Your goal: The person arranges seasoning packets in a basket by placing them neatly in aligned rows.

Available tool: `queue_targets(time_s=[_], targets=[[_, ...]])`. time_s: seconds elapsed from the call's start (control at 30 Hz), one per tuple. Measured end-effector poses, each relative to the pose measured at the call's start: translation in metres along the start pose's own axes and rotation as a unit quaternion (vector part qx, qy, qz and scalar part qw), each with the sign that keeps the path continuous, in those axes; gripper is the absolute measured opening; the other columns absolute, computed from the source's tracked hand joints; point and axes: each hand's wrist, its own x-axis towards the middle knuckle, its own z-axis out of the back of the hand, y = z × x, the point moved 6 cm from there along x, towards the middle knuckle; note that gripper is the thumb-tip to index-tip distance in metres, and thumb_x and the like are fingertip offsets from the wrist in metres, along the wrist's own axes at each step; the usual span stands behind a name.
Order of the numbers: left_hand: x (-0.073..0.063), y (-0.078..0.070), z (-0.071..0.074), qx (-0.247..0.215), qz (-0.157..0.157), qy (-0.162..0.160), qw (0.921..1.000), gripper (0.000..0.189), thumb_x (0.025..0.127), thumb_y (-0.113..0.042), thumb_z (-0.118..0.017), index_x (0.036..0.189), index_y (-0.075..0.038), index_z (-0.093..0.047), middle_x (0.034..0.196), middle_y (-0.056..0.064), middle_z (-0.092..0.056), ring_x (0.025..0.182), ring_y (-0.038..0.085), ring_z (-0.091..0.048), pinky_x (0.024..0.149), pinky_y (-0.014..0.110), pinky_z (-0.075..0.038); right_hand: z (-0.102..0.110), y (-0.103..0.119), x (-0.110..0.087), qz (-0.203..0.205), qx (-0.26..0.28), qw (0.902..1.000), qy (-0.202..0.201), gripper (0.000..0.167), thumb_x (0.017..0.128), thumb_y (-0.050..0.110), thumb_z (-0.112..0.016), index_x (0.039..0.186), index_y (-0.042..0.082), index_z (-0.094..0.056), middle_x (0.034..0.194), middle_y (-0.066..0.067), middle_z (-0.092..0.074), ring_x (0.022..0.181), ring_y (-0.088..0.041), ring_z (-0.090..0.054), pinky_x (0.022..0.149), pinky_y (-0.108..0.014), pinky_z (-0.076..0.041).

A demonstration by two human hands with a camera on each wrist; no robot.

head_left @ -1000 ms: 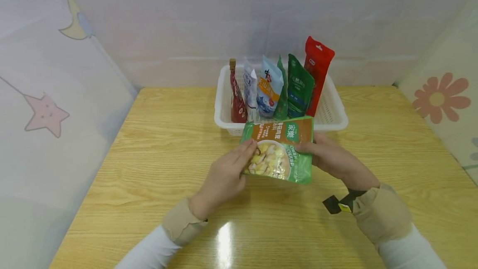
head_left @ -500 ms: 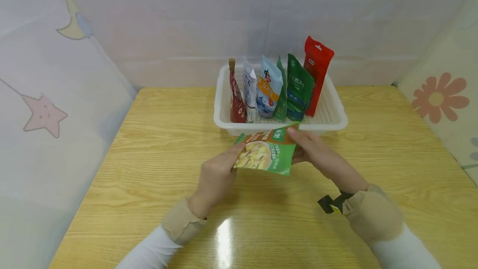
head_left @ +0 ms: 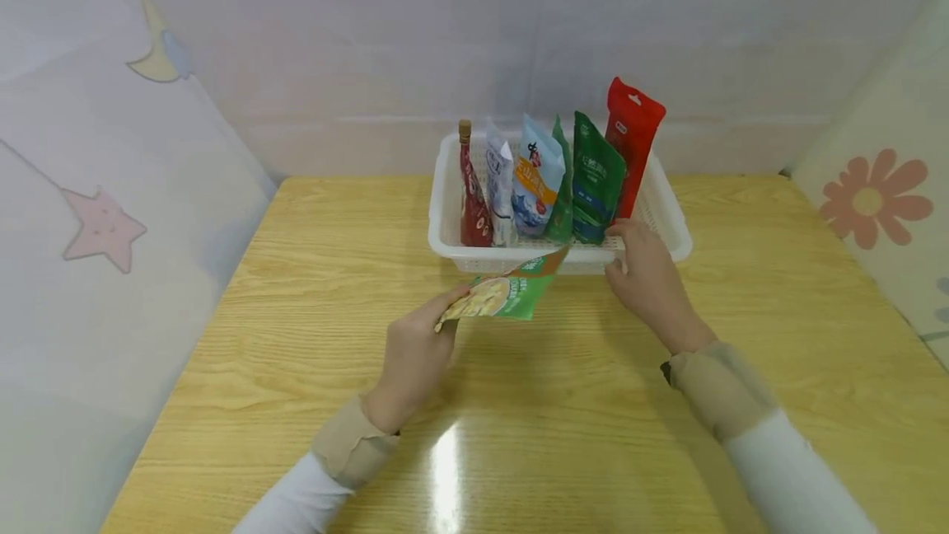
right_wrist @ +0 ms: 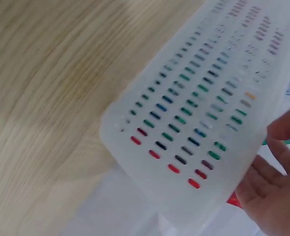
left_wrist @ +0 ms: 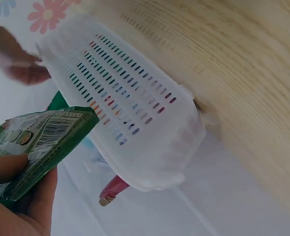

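My left hand [head_left: 417, 357] pinches a green and orange soup packet [head_left: 511, 295] by its left edge, thumb on top, in front of the white basket [head_left: 454, 254]. In the left wrist view the barcode side of that packet [left_wrist: 54, 132] shows. At the basket's front rim, toward its right end, is my right hand [head_left: 652, 283], its fingertips over the rim near the red packet [head_left: 633, 138] and the dark green pouch [head_left: 599, 175]. The right wrist view has the right hand [right_wrist: 277, 184] with thumb and fingers apart beside the perforated basket wall [right_wrist: 184, 113].
Also upright in the basket stand a dark red bottle [head_left: 474, 204] with a cork-coloured top, a white pouch [head_left: 500, 184], a blue and orange salt bag [head_left: 535, 180] and a thin green packet [head_left: 562, 188]. The wooden table [head_left: 311, 270] meets a draped white backdrop [head_left: 371, 64] behind.
My right hand has let go of the soup packet and moved up and right to the basket rim. The packet, now in the left hand alone, has shifted left and tilted flatter.
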Motion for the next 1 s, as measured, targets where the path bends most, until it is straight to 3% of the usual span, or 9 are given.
queue_targets(time_s=[0.07,0.17,0.3,0.4,0.47,0.53,0.63,0.8,1.0], targets=[[0.002,0.005,0.002,-0.034,0.032,0.003,0.9989,0.025,0.078,0.009,-0.069,0.103,0.002,-0.070,0.096,0.019,-0.073,0.077,0.024,-0.073,0.066,0.029,-0.058,-0.005,-0.005,0.006,0.008,-0.028,0.9990,0.035,0.045,0.081,-0.007,-0.044,0.125,-0.015,-0.045,0.140,-0.034,-0.039,0.131,-0.048,-0.035,0.108,-0.060,-0.030],[0.004,0.013,0.004,-0.094,0.090,0.005,0.9915,0.015,0.082,0.004,-0.068,0.096,0.005,-0.070,0.091,0.021,-0.073,0.067,0.021,-0.071,0.065,0.031,-0.059,-0.012,-0.011,0.015,0.019,-0.072,0.9948,0.070,0.048,0.080,-0.005,-0.051,0.126,-0.015,-0.044,0.141,-0.034,-0.038,0.131,-0.049,-0.036,0.110,-0.059,-0.030],[0.008,0.022,0.009,-0.149,0.161,0.003,0.9757,0.009,0.084,-0.001,-0.068,0.090,0.005,-0.069,0.087,0.020,-0.073,0.055,0.011,-0.060,0.059,0.026,-0.056,-0.018,-0.014,0.026,0.041,-0.142,0.9866,0.068,0.052,0.081,0.010,-0.070,0.123,-0.014,-0.051,0.134,-0.032,-0.048,0.124,-0.045,-0.046,0.108,-0.055,-0.036],[0.011,0.028,0.013,-0.173,0.200,0.006,0.9645,0.014,0.087,-0.004,-0.066,0.098,0.004,-0.066,0.094,0.021,-0.073,0.054,0.009,-0.055,0.056,0.022,-0.052,-0.022,-0.014,0.030,0.053,-0.183,0.9792,0.070,0.050,0.080,0.022,-0.075,0.115,-0.010,-0.059,0.116,-0.027,-0.062,0.104,-0.039,-0.060,0.094,-0.050,-0.049],[0.013,0.031,0.016,-0.183,0.212,0.003,0.9600,0.021,0.090,-0.007,-0.063,0.108,0.003,-0.063,0.103,0.022,-0.071,0.063,0.015,-0.064,0.066,0.027,-0.056,-0.025,-0.016,0.031,0.053,-0.204,0.9736,0.087,0.044,0.081,0.026,-0.075,0.109,-0.006,-0.065,0.100,-0.022,-0.069,0.086,-0.033,-0.065,0.078,-0.046,-0.054],[0.017,0.034,0.020,-0.189,0.216,-0.011,0.9578,0.030,0.093,-0.011,-0.060,0.119,0.002,-0.058,0.115,0.022,-0.067,0.087,0.025,-0.071,0.080,0.035,-0.058,-0.027,-0.017,0.032,0.044,-0.217,0.9695,0.106,0.035,0.083,0.030,-0.072,0.099,-0.001,-0.069,0.080,-0.015,-0.070,0.068,-0.026,-0.063,0.062,-0.042,-0.054],[0.025,0.038,0.024,-0.202,0.218,-0.041,0.9540,0.036,0.096,-0.016,-0.055,0.128,0.001,-0.053,0.124,0.021,-0.063,0.113,0.031,-0.063,0.094,0.042,-0.052,-0.027,-0.020,0.032,0.032,-0.235,0.9644,0.118,0.030,0.084,0.034,-0.071,0.084,0.003,-0.070,0.060,-0.007,-0.061,0.055,-0.019,-0.054,0.050,-0.039,-0.050],[0.038,0.050,0.021,-0.226,0.252,-0.056,0.9393,0.037,0.100,-0.020,-0.048,0.131,0.000,-0.053,0.128,0.018,-0.062,0.116,0.026,-0.062,0.093,0.039,-0.053,-0.026,-0.022,0.033,0.027,-0.236,0.9663,0.099,0.033,0.082,0.036,-0.072,0.080,0.004,-0.066,0.054,-0.005,-0.053,0.052,-0.020,-0.050,0.049,-0.040,-0.050],[0.057,0.063,0.007,-0.216,0.277,-0.042,0.9355,0.039,0.102,-0.019,-0.041,0.132,0.003,-0.052,0.127,0.019,-0.061,0.114,0.026,-0.063,0.089,0.041,-0.054,-0.028,-0.023,0.034,0.025,-0.234,0.9670,0.097,0.034,0.082,0.037,-0.073,0.085,0.003,-0.068,0.056,-0.006,-0.057,0.053,-0.022,-0.053,0.052,-0.042,-0.052]])
